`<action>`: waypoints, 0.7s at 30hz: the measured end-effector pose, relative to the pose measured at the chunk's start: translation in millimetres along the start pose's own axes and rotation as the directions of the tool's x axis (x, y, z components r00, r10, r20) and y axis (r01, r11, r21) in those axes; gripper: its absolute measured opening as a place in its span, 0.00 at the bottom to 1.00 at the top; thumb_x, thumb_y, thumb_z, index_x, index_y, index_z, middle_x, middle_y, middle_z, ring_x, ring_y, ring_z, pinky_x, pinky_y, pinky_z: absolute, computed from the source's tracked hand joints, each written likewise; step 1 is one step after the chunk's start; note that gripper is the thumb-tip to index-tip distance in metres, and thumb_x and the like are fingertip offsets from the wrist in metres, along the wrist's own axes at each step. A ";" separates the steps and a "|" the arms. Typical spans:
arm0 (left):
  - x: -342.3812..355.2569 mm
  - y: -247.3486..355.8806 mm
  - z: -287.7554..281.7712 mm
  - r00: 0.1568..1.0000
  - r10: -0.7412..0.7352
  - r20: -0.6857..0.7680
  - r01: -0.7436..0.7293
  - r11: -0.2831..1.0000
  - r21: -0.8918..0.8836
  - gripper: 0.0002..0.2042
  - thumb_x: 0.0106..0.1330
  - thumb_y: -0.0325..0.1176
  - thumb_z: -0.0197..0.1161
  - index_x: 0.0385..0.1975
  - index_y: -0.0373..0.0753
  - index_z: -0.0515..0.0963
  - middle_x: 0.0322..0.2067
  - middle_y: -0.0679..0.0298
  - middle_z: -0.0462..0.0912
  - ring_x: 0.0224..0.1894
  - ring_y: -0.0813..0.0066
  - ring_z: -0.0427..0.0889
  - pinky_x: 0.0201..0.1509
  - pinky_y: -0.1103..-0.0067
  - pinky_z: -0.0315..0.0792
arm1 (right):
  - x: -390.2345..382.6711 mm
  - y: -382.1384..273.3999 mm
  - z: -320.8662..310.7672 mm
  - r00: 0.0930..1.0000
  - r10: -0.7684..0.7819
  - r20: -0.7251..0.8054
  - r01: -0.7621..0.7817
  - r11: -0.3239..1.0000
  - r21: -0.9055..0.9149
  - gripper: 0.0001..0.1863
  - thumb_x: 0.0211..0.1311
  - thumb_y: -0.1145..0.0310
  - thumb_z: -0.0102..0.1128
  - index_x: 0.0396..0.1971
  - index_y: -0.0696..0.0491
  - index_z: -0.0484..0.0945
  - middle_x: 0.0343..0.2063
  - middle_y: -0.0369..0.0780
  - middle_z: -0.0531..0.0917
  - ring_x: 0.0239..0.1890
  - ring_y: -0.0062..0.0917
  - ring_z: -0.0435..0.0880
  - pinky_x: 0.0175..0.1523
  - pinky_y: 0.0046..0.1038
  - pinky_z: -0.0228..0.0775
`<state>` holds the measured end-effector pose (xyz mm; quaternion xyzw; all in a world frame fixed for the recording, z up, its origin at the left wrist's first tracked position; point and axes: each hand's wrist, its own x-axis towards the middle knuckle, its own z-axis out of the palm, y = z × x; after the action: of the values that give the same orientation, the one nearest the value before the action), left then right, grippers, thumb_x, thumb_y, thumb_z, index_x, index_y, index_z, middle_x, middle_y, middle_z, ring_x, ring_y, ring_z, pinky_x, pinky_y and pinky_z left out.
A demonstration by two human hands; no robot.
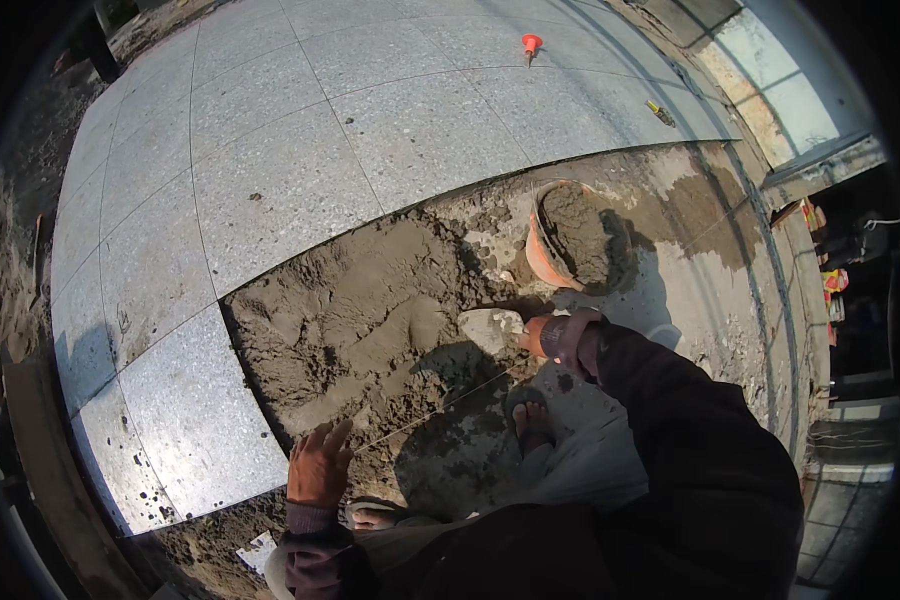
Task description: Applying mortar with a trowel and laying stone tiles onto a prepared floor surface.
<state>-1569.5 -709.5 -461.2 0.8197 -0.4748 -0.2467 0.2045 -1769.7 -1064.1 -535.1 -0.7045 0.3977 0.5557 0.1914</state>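
Note:
My right hand (548, 337) grips a trowel, its handle mostly hidden by my fingers. The trowel's mortar-smeared blade (490, 328) is at the right side of a bed of wet grey mortar (345, 320). That mortar has an uneven, partly smoothed surface. Over the near left corner of the bed is my left hand (318, 466), empty, with its fingers apart, close to the edge of a laid speckled grey tile (205, 400). An orange bucket (543, 250) with mortar in it stands just beyond my right hand.
Laid tiles (270, 130) cover the far and left sides. On them lie a red cone-shaped object (531, 44) and a small yellow-and-black item (659, 112). A thin string (450, 404) crosses in front of my sandalled feet (532, 418). Rough concrete (715, 310) extends right.

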 end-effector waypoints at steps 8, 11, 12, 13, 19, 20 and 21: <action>82.8 91.5 51.1 0.972 0.234 0.013 -0.219 0.928 -0.302 0.19 0.51 0.30 0.57 0.44 0.36 0.67 0.38 0.50 0.73 0.40 0.57 0.73 0.41 0.73 0.69 | -152.2 198.0 -120.6 0.767 0.138 -0.627 -0.338 0.917 -0.212 0.15 0.47 0.57 0.51 0.30 0.52 0.74 0.31 0.44 0.77 0.37 0.36 0.75 0.41 0.33 0.67; 135.0 137.7 101.4 0.927 0.367 0.083 -0.286 0.830 -0.479 0.18 0.54 0.32 0.56 0.45 0.33 0.66 0.36 0.50 0.74 0.39 0.61 0.75 0.41 0.75 0.69 | -99.2 208.3 -166.1 0.726 0.017 -0.687 -0.323 0.891 -0.320 0.10 0.47 0.65 0.52 0.29 0.52 0.75 0.34 0.43 0.77 0.37 0.33 0.76 0.39 0.31 0.68; 153.6 150.1 117.6 0.924 0.365 0.115 -0.261 0.820 -0.509 0.20 0.54 0.33 0.56 0.47 0.33 0.64 0.40 0.50 0.72 0.40 0.60 0.74 0.43 0.75 0.68 | -74.4 193.7 -167.1 0.765 -0.102 -0.636 -0.277 0.839 -0.468 0.09 0.48 0.66 0.51 0.30 0.51 0.76 0.34 0.42 0.77 0.38 0.32 0.76 0.38 0.32 0.69; 170.9 165.0 136.3 0.922 0.361 0.139 -0.236 0.810 -0.536 0.22 0.55 0.34 0.55 0.49 0.33 0.62 0.43 0.49 0.70 0.42 0.60 0.72 0.44 0.75 0.67 | -49.5 175.3 -165.6 0.793 -0.220 -0.569 -0.225 0.762 -0.608 0.09 0.49 0.68 0.51 0.30 0.51 0.76 0.34 0.42 0.77 0.38 0.32 0.76 0.36 0.34 0.69; 251.9 227.2 259.0 0.966 -0.046 0.255 0.258 0.074 -0.963 0.33 0.59 0.41 0.49 0.57 0.33 0.39 0.54 0.46 0.53 0.56 0.56 0.57 0.54 0.73 0.58 | 47.7 137.1 -90.6 0.797 -0.276 -0.537 -0.193 0.727 -0.659 0.10 0.48 0.67 0.51 0.30 0.52 0.78 0.27 0.42 0.78 0.28 0.37 0.77 0.23 0.45 0.64; 260.4 235.5 256.4 0.963 -0.047 0.266 0.268 0.061 -0.961 0.33 0.59 0.41 0.49 0.57 0.33 0.39 0.54 0.46 0.53 0.56 0.56 0.57 0.54 0.73 0.58 | 43.3 141.1 -69.8 0.783 -0.241 -0.573 -0.238 0.735 -0.635 0.10 0.48 0.68 0.50 0.30 0.53 0.78 0.28 0.46 0.77 0.28 0.39 0.76 0.22 0.45 0.64; 267.6 252.6 240.1 0.954 -0.052 0.297 0.296 0.346 -0.890 0.33 0.59 0.42 0.49 0.57 0.32 0.41 0.54 0.46 0.53 0.55 0.56 0.57 0.53 0.73 0.58 | 28.7 146.8 -51.4 0.767 -0.197 -0.610 -0.290 0.742 -0.604 0.11 0.48 0.68 0.50 0.30 0.55 0.77 0.28 0.50 0.76 0.27 0.40 0.75 0.21 0.45 0.64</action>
<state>-1770.0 -1086.6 -564.3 0.5756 -0.1821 -0.5781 0.5489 -1848.9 -1200.3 -520.7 -0.8592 0.2309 0.3910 -0.2359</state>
